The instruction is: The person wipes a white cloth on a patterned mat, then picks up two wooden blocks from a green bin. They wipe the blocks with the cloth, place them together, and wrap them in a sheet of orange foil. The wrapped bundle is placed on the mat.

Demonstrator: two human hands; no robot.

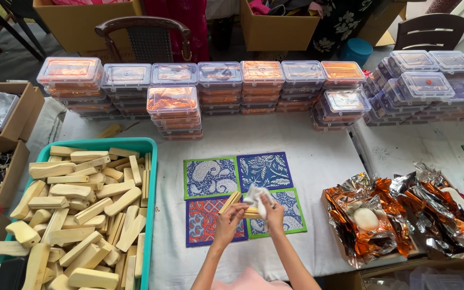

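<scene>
We have the wooden block [236, 203] pinched in our left hand [231, 219], held over the patterned mats [210, 178] mid-tabletop so our right hand [273, 213], closed on a white cloth [255, 196], can rub it. Teal bin [149, 161] of blocks sits at the left edge, within reach.
</scene>
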